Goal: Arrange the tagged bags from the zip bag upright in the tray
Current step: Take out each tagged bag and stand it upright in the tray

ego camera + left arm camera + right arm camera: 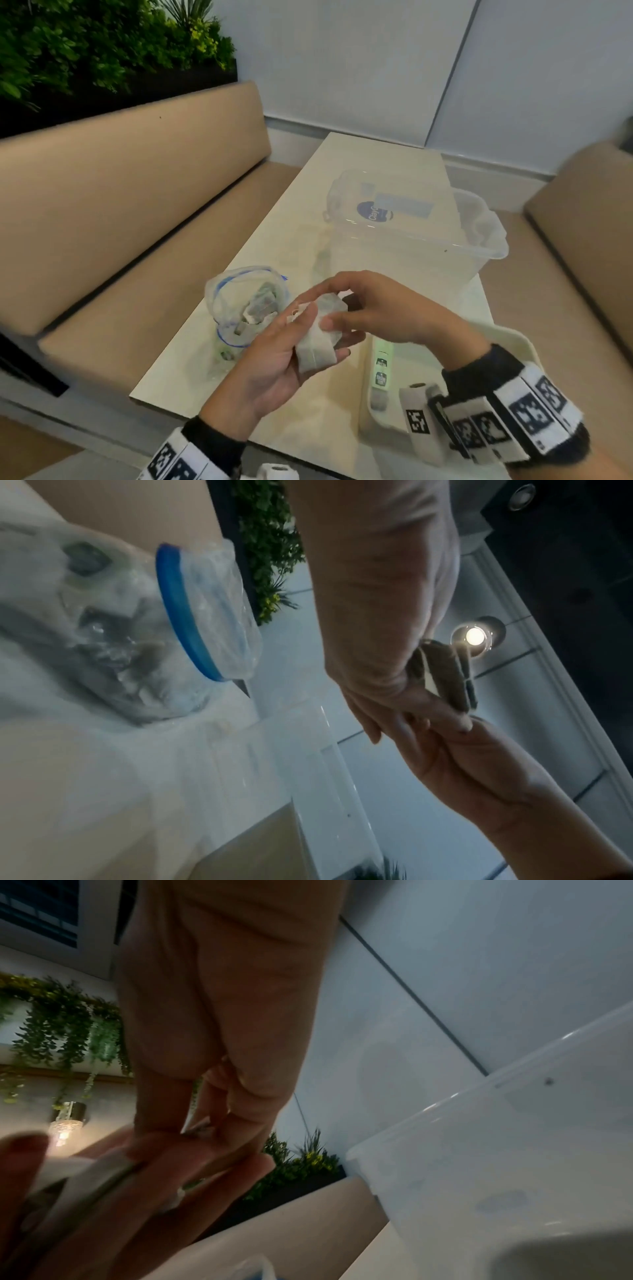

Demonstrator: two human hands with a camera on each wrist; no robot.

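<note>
Two hands met on one tagged bag point(317, 337) just beside the zip bag point(245, 308): my left hand point(274, 359) cradled it on curled fingers while my right hand point(373, 311) pinched its upper edge, likely to free the tag before standing it up. Right of the zip bag, the tray point(368, 383) already held bags along its near wall. Beyond the zip bag sat a clear plastic tub point(411, 226), apart from my path; my own right wrist covered much of the tray.
</note>
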